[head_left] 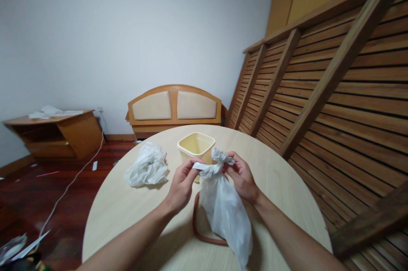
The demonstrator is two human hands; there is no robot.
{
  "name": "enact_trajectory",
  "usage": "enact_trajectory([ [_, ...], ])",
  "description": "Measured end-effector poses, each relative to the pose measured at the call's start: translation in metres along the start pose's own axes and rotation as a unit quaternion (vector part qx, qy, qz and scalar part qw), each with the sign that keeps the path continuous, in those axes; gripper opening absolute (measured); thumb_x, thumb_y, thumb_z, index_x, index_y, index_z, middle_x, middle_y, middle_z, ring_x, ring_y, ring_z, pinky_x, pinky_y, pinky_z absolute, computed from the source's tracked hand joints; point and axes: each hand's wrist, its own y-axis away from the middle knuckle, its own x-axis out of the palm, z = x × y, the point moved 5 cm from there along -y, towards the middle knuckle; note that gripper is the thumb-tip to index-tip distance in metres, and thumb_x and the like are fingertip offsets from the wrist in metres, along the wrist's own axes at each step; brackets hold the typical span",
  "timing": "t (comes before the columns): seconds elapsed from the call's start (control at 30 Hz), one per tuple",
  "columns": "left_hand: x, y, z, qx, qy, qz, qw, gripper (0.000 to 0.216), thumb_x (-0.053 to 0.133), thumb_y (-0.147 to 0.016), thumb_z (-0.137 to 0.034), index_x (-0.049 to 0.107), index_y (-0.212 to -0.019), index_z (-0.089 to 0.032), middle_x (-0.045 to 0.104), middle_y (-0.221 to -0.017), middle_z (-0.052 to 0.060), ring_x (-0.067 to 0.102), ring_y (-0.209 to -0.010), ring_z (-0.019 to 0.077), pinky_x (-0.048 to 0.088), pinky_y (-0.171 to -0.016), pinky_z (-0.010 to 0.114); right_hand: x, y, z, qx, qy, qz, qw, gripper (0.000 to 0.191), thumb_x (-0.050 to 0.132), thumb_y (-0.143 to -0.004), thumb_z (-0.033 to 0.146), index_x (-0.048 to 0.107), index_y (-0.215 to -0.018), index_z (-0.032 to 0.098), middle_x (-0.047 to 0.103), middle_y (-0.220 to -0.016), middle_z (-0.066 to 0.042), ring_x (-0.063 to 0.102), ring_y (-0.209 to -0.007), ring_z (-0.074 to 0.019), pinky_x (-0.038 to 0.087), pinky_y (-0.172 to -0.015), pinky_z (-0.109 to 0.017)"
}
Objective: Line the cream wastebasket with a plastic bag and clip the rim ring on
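Observation:
Between my two hands hangs a white plastic bag (225, 207), gathered and twisted into a knot at its top. My left hand (185, 179) pinches one end of the knotted part, and my right hand (240, 175) grips the other side. Whatever the bag holds, if anything, I cannot make out. Just behind the hands stands a pale yellow square bin (196, 145), open at the top, partly hidden by the bag. Under the bag a brown square-cornered ring (195, 220) lies on the table, partly covered.
A crumpled white plastic bag (147, 166) lies on the left of the round table (127, 224). Wooden slatted panels (318, 92) lean along the right. Behind are a headboard (174, 105) and a low cabinet (70, 132); a white cable (75, 179) crosses the floor.

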Motion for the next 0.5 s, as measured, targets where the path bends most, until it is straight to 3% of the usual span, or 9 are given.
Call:
enact_trajectory([
  [0.13,0.003,-0.001,0.004,-0.021,0.048,0.03,0.998,0.031,0.071,-0.083,-0.046,0.066,-0.091,-0.016,0.066,-0.079,0.002,0.058,-0.077,0.0164,0.046,-0.072,0.026,-0.002,-0.004,-0.003,0.003,-0.004,-0.009,1.0,0.028,0.07,-0.083,0.046,0.058,-0.085,0.021,0.055,-0.069,0.003,0.051,-0.06,-0.0114,0.045,-0.058,-0.023],
  [0.23,0.006,-0.001,0.005,-0.034,0.063,0.055,0.996,0.034,0.075,-0.079,-0.048,0.063,-0.081,-0.016,0.063,-0.073,0.001,0.057,-0.071,0.015,0.046,-0.069,0.026,-0.004,-0.006,-0.008,0.023,-0.014,-0.012,1.0,0.029,0.071,-0.082,0.046,0.057,-0.086,0.02,0.053,-0.063,0.005,0.048,-0.054,-0.01,0.042,-0.053,-0.022],
  [0.33,0.007,-0.001,0.003,-0.031,0.046,0.074,0.996,0.038,0.074,-0.08,-0.051,0.064,-0.078,-0.015,0.062,-0.077,0.003,0.056,-0.073,0.0141,0.048,-0.071,0.025,-0.004,-0.006,-0.012,0.057,-0.049,-0.023,0.997,0.036,0.07,-0.082,0.049,0.055,-0.099,0.021,0.055,-0.06,0.006,0.047,-0.05,-0.0105,0.04,-0.05,-0.023],
  [0.4,0.008,-0.001,0.004,-0.043,0.034,0.085,0.995,0.041,0.07,-0.081,-0.055,0.068,-0.084,-0.014,0.063,-0.084,0.005,0.058,-0.077,0.0158,0.051,-0.071,0.026,-0.004,-0.005,-0.013,0.074,-0.072,-0.017,0.995,0.046,0.07,-0.082,0.048,0.05,-0.115,0.022,0.062,-0.065,0.004,0.055,-0.056,-0.013,0.044,-0.057,-0.025],
  [0.5,0.007,-0.001,0.008,-0.071,0.015,0.063,0.995,0.046,0.066,-0.083,-0.06,0.069,-0.092,-0.015,0.066,-0.09,0.008,0.06,-0.081,0.0184,0.054,-0.065,0.026,0.002,-0.002,-0.011,0.078,-0.107,0.053,0.99,0.058,0.071,-0.083,0.045,0.043,-0.13,0.025,0.071,-0.089,-0.003,0.067,-0.081,-0.0179,0.051,-0.078,-0.031],
])
